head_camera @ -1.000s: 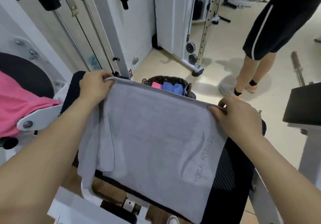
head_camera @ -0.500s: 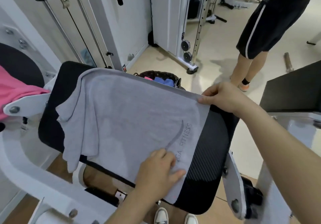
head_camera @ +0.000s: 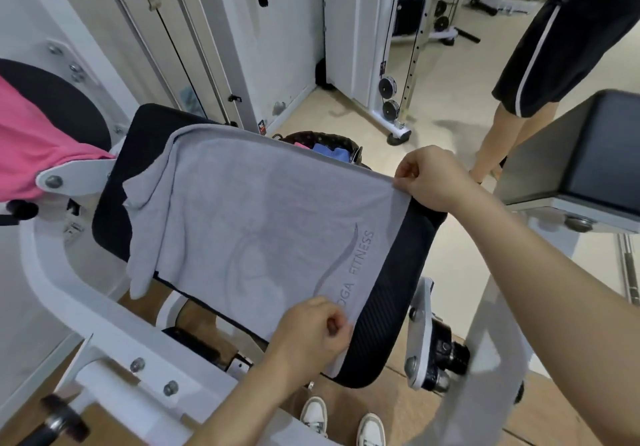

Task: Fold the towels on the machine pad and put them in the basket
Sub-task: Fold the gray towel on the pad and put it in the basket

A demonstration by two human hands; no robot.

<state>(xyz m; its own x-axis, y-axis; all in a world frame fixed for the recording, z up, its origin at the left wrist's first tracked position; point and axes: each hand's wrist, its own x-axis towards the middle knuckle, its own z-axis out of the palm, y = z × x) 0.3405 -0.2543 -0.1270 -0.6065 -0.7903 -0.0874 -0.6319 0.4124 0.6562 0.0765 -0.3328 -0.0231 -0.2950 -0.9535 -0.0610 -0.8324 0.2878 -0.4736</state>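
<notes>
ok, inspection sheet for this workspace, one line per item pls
Surface: black machine pad, mostly covered by the towel.
Job's things: grey towel spread on the pad, its left end bunched and hanging off; basket behind the pad, holding blue and pink cloths; pink towel draped at left.
Clutter: nothing seen.
Grippers: left hand pinches the towel's near edge; right hand pinches its far right corner.
Cables: black machine cable runs behind the pad.
Surroundings: white machine frame; another person standing at right.
</notes>
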